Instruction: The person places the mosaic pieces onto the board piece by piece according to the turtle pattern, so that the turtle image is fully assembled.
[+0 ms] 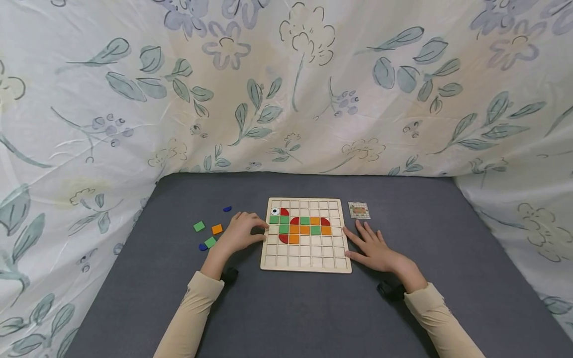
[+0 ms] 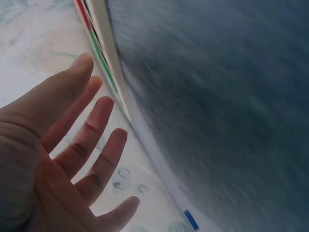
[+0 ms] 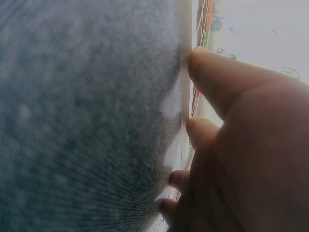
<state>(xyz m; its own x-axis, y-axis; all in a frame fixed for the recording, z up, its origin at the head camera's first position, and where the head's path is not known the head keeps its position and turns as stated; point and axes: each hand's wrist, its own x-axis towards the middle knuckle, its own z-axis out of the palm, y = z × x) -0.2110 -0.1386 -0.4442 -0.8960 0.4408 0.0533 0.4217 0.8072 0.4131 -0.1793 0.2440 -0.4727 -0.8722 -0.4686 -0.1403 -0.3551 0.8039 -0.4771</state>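
A square wooden grid board (image 1: 309, 257) lies on the dark table, with red, green and orange tiles and a white eye tile (image 1: 275, 212) set in its cells. At its left edge is my left hand (image 1: 243, 231), thumb and index finger close to the rim; the left wrist view shows its fingers spread and loosely bent, holding nothing. My right hand (image 1: 375, 249) lies on the other side with fingers extended. Its thumb and index fingertip touch the board's right edge, as the right wrist view also shows. Whether the left fingertips touch the rim I cannot tell.
Left of the board lie loose tiles: a green square (image 1: 199, 226), an orange square (image 1: 217, 229), another green square (image 1: 211, 242) and blue rounded pieces (image 1: 227, 209). A small picture card (image 1: 359, 210) lies beyond the right hand. Floral fabric (image 1: 286, 124) rises behind the table (image 1: 304, 318).
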